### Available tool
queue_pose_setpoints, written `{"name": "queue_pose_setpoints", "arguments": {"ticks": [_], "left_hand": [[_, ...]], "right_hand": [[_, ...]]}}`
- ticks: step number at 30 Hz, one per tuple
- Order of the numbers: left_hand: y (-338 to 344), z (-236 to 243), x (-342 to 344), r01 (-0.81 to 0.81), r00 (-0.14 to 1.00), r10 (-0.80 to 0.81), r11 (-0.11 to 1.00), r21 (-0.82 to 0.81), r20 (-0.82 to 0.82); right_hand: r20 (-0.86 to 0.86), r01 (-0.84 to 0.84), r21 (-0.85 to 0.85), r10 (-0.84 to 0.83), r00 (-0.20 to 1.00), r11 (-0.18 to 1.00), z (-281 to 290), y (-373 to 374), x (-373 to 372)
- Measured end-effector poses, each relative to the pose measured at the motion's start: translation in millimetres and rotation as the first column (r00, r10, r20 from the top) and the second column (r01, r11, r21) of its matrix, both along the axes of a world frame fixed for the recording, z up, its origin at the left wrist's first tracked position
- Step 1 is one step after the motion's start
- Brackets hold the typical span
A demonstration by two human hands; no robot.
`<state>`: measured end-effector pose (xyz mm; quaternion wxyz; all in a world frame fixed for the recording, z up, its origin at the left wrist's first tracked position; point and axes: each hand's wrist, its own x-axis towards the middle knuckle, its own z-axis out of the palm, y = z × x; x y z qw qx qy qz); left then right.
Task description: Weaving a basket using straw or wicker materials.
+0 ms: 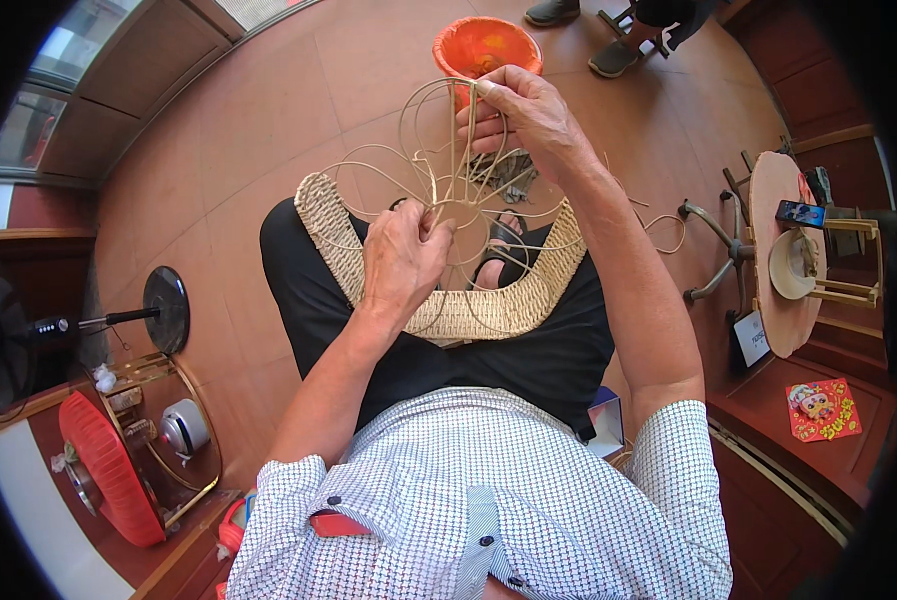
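Note:
Across my lap lies a woven straw-coloured U-shaped piece [469, 313], its curve towards me. Thin cane loops [364, 165] spread over it like the petals of a flower. My left hand [406, 258] is closed, with thumb and fingers pinching a cane strand near the middle of the loops. Farther away, my right hand [524, 115] pinches the top of an upright loop between thumb and forefinger, its other fingers curled behind the strands. A loose cane end [669, 232] trails off to the right. The exact crossing of strands under my left fingertips is hidden.
An orange bucket [489, 45] stands on the tiled floor beyond my right hand. Another person's shoe [612, 60] shows at the far right. At left is a fan [167, 310]; at right, a round board [784, 320] near a wheeled metal base [719, 250].

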<state>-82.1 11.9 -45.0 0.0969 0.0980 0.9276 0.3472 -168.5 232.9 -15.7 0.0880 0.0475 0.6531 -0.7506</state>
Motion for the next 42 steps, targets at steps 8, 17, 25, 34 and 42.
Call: {"name": "queue_pose_setpoints", "arguments": {"ticks": [8, 17, 25, 34, 42], "left_hand": [[-5.1, -0.6, 12.4, 0.029, 0.731, -0.067, 0.997, -0.068, -0.679], [5.8, -12.6, 37.4, 0.231, 0.862, -0.212, 0.973, -0.015, -0.461], [4.3, -11.9, 38.6, 0.261, 0.834, -0.355, 0.928, -0.265, -0.423], [-3.3, -1.7, 45.1, 0.269, 0.887, -0.277, 0.960, -0.073, -0.369], [-15.2, 48.8, 52.3, 0.331, 0.915, -0.316, 0.943, 0.021, -0.252]], "right_hand": [[-0.011, 0.022, -0.010, -0.022, 1.000, 1.000, -0.7, -0.2, -0.1], [-0.062, 0.034, 0.029, -0.032, 0.998, 0.999, -4.5, -2.8, -0.2], [-0.361, 0.291, 0.314, -0.170, 0.917, 0.904, -23.7, -3.3, 6.4], [-0.850, 0.667, 0.478, 0.110, 0.515, 0.572, -27.3, -22.5, 87.5], [-0.753, 0.606, 0.653, 0.311, 0.579, 0.453, -34.4, -25.0, 112.8]]}}
